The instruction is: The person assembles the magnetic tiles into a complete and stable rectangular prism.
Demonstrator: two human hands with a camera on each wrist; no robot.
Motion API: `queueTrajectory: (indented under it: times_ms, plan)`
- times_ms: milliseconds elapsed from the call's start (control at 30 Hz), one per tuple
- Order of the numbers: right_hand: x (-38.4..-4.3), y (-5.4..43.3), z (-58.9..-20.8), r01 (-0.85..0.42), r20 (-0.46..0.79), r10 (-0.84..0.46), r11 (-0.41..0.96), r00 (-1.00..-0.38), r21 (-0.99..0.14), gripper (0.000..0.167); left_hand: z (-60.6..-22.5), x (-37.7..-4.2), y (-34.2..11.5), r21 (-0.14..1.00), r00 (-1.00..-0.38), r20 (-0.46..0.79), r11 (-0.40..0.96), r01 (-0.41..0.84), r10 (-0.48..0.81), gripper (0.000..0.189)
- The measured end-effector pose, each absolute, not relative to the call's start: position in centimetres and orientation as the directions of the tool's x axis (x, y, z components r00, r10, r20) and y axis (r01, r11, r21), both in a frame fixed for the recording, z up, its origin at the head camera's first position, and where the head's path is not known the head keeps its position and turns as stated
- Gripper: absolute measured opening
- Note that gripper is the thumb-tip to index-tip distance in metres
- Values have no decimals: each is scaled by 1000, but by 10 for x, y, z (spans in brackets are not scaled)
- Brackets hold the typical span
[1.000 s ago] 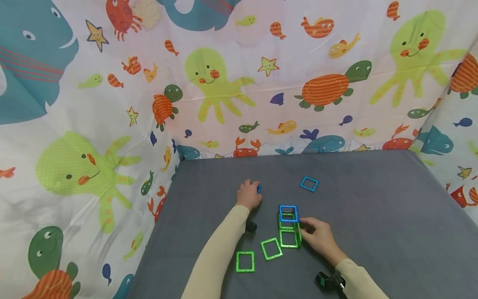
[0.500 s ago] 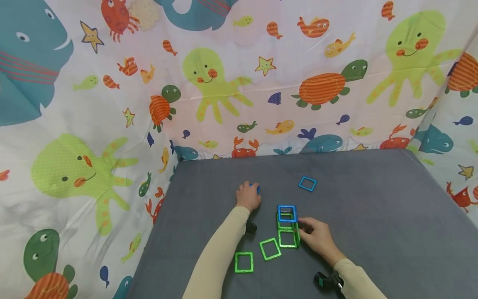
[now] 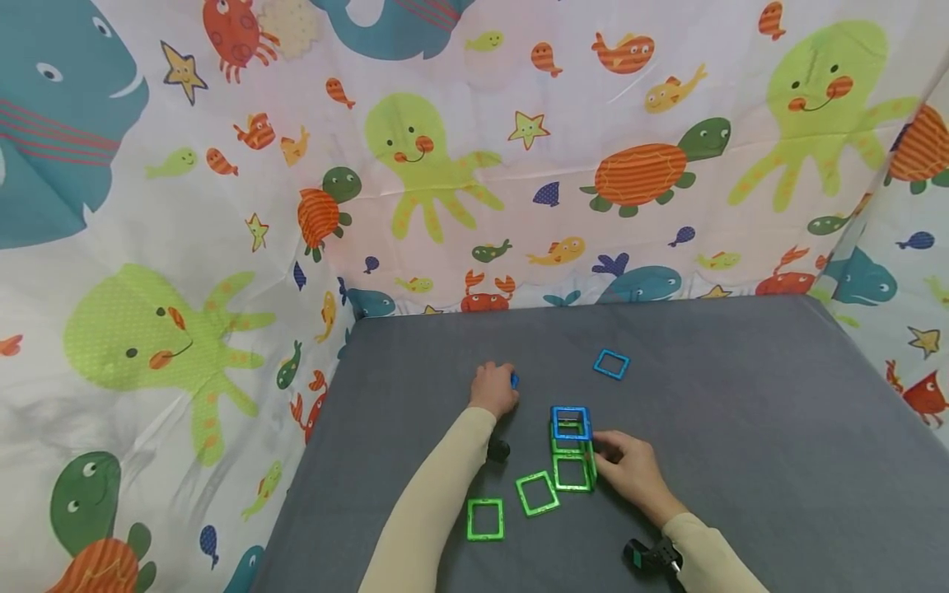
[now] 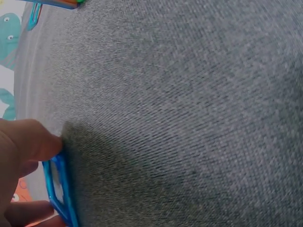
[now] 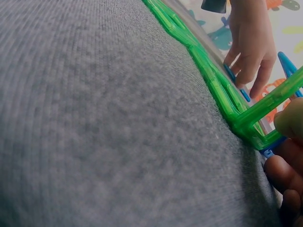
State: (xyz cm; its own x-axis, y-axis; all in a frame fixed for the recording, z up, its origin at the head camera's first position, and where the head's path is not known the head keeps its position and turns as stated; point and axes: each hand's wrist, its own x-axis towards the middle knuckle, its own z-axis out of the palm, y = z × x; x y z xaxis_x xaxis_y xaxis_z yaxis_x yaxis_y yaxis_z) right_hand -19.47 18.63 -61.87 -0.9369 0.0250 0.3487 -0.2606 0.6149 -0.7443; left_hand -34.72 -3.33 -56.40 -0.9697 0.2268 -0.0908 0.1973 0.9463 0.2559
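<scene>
At the far left of the mat, my left hand (image 3: 494,390) pinches a blue square magnetic tile (image 4: 66,187) between thumb and fingers. Most of that tile is hidden by the hand in the head view. My right hand (image 3: 633,476) holds the right side of a small structure of open-frame magnetic tiles. The structure has a green square tile (image 3: 573,488) in front and a blue square tile (image 3: 571,409) at its top. In the right wrist view, thumb and fingers grip near the corner of a green upright tile (image 5: 270,103).
A green tile (image 3: 527,499) lies tilted beside the structure's front left corner. Another green tile (image 3: 485,538) lies farther left and nearer. Behind the structure lies a loose blue tile (image 3: 601,362). The grey mat (image 3: 741,395) meets a patterned curtain (image 3: 460,263) at the back.
The blue tile under my left fingers has shifted slightly, showing less above the fingers than half a second ago. The right hand and the structure stay in place.
</scene>
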Motion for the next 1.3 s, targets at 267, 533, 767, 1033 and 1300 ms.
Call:
queueTrajectory:
  times_ms: [267, 533, 767, 1033, 1300]
  plan:
    - [-194, 187, -617, -242, 332, 33, 615, -943, -750, 24, -559, -344, -36, 306, -957, -133, 929, 209, 259, 43]
    - [-195, 186, -616, -248, 344, 35, 626, -938, -739, 23, -560, -335, -40, 404, -953, -130, 892, 202, 274, 48]
    - [-196, 185, -614, -271, 375, 31, 635, -927, -723, 25, -562, -322, -49, 549, -946, -33, 797, 253, 322, 46]
    - [-198, 185, -613, -244, 345, 37, 638, -938, -730, 25, -568, -305, -60, 654, -925, 108, 675, 342, 363, 45]
    - [-198, 185, -613, -246, 348, 38, 635, -937, -732, 24, -565, -287, -60, 685, -899, 200, 601, 412, 388, 45]
